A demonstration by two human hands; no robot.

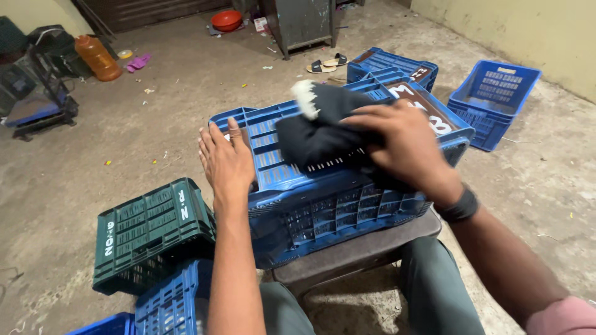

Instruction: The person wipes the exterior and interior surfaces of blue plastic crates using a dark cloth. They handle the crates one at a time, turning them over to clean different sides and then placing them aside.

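While the right hand (397,139) presses down on a dark cloth (316,127), fingers curled over the bundle and gripping it, the left hand (225,160) lies flat and open against the near left edge of the blue crate (323,198), fingers stretched out and together, holding nothing. And there's the cloth, bunched up on the upturned base of that crate, with a white frayed tuft poking out at its far end. A dark band sits on the right wrist, and a pink sleeve shows at the bottom right corner.

Now the crate itself: it's slatted blue plastic, turned bottom-up and resting on a brown stool (354,251) just in front of the person's knees, which are in grey-green trousers. Down to the left, a green crate (149,232) leans on more blue crates (171,301) at the bottom edge. Beyond the working crate, another blue crate (392,65) sits behind it, and a further one (493,102) stands upright, well apart to the right.

Further out on the concrete floor (186,93), a pair of sandals (328,63) lies near a grey metal cabinet (301,25), a red bowl (226,20) sits by the far wall, and an orange jug (98,57) stands at the left beside a weighing scale (34,93).
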